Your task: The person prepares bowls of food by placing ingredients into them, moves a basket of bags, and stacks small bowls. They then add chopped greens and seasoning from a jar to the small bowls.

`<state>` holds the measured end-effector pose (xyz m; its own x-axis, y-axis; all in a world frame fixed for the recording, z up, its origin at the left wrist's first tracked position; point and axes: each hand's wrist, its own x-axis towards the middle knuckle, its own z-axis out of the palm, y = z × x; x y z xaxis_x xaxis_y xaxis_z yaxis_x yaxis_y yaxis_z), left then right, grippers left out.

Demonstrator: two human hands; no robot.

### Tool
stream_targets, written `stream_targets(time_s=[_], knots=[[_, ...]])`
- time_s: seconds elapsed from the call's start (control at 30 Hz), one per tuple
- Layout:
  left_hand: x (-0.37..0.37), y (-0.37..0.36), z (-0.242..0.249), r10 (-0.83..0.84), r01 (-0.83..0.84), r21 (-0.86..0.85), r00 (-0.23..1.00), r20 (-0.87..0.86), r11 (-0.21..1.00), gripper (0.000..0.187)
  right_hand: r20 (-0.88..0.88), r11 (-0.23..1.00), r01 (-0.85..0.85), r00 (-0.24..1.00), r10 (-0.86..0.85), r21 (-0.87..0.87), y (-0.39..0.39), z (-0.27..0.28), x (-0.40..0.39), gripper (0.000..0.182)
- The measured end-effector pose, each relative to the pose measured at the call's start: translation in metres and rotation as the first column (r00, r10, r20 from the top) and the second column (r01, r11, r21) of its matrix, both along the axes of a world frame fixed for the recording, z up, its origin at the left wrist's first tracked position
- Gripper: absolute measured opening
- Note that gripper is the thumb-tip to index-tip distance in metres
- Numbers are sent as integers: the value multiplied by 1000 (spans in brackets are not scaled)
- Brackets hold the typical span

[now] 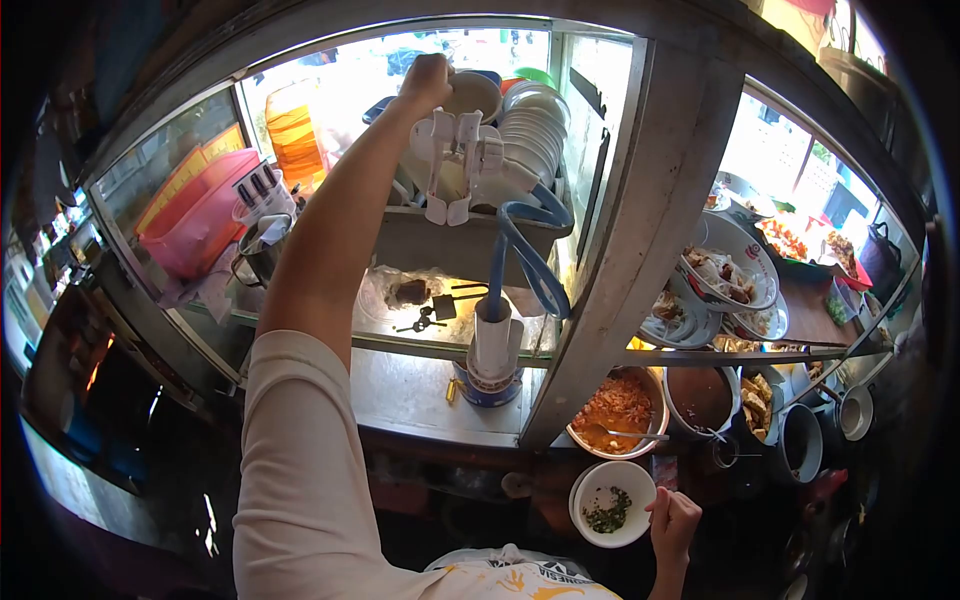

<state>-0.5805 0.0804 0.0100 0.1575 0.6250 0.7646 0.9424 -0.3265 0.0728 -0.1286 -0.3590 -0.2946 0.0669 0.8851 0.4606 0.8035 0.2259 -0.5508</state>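
Note:
My left arm stretches up into the glass display case. My left hand [427, 82] is closed at the left rim of a white bowl [475, 97] on the upper shelf, with its fingertips mostly hidden. Low on the right, my right hand [675, 520] is curled, its fingers bunched beside the rim of another white bowl [634, 535]. Chopped green herbs [606, 510] lie in that bowl, and a second pale rim shows behind it. Whether the right fingers hold anything is too small to make out.
Stacked white dishes [535, 125] stand right of my left hand. Below hang white plastic clips [445, 165] and a blue strap [520, 250]. Keys [420, 322] lie on the lower shelf. A pot of red sauce [625, 405] with a spoon stands beyond the herb bowl. A wooden post [620, 230] divides the case.

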Motion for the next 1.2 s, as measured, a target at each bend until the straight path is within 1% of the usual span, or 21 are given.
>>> stream_targets(time_s=[0.03, 0.07, 0.2, 0.3, 0.37, 0.4, 0.43, 0.47, 0.53, 0.6, 0.7, 0.73, 0.77, 0.8, 0.87, 0.93, 0.97, 1.0, 1.07, 1.1, 1.2], knots=[[-3, 0, 0, -10, 10, 0, 999, 52, 1000, 26, 2, 1000, 3, 1000, -3, 1, 0, -1, 1, 41], [-4, -3, 1, -32, 26, 103, 998, 48, 994, 24, 3, 1000, 8, 1000, -8, 1, -1, -2, 1, 41], [-10, -20, 14, -56, 40, 141, 992, 114, 989, 21, -2, 1000, 27, 1000, -27, 10, -7, 0, 1, 39], [-17, -47, 22, -80, 46, 115, 945, 318, 992, 20, -10, 999, 29, 1000, -28, 30, -10, 1, 3, 37], [-31, -57, 15, -29, -79, 496, 978, 207, 865, 21, -24, 999, 37, 999, -36, 39, -12, 1, 5, 37], [-61, -47, 18, -71, -19, 402, 975, 208, 916, 23, -42, 998, 28, 999, -26, 58, -13, 6, 5, 35], [-73, -70, 13, -41, -48, 415, 978, 202, 909, 26, -42, 997, 18, 999, -15, 81, -12, 9, 5, 34], [-91, -86, 2, -158, 37, 424, 954, 255, 905, 32, -43, 995, 19, 999, -15, 103, -12, 13, 5, 34], [-132, -135, -15, -4, -53, 355, 987, 159, 933, 33, -37, 989, -15, 999, 21, 149, -10, 26, 2, 33], [-196, -176, -55, -85, 22, 357, 983, 163, 934, 32, -67, 980, -57, 995, 71, 192, -6, 34, -3, 29], [-195, -302, -119, 150, -227, 250, 945, 291, 941, 48, -94, 924, -229, 959, 268, 305, 4, 52, -27, 12], [-184, -338, -141, 146, -221, 210, 935, 322, 952, 50, -64, 886, -319, 931, 360, 337, 8, 57, -38, 8], [-122, -383, -139, 315, -340, 80, 921, 230, 937, 49, -87, 875, -381, 902, 423, 299, 10, 66, -53, 7], [-88, -407, -156, 108, -140, 150, 972, 207, 979, 44, -112, 856, -446, 867, 486, 261, 9, 77, -69, 10], [-50, -429, -194, 30, 39, -150, 903, 429, 988, 41, -275, 795, -548, 748, 605, 260, 8, 94, -100, 28], [62, -439, -172, -206, 356, -294, 875, 439, 887, 29, -425, 779, -606, 670, 609, 160, 1, 118, -111, 35], [96, -440, -173, -210, 388, -362, 872, 441, 848, 24, -496, 759, -641, 625, 603, 116, -2, 124, -110, 40], [124, -437, -176, -216, 415, -425, 871, 442, 804, 20, -455, 789, -613, 694, 558, 32, -5, 123, -106, 38], [164, -434, -179, -290, 467, -378, 851, 438, 800, 19, -353, 836, -535, 811, 467, -123, -9, 121, -93, 36], [182, -432, -178, -326, 491, -352, 840, 434, 797, 19, -322, 870, -490, 834, 447, -59, -9, 115, -81, 34], [240, -425, -157, -415, 667, -444, 732, 540, 599, 30, -283, 919, -389, 876, 389, 60, -11, 104, -24, 30]])
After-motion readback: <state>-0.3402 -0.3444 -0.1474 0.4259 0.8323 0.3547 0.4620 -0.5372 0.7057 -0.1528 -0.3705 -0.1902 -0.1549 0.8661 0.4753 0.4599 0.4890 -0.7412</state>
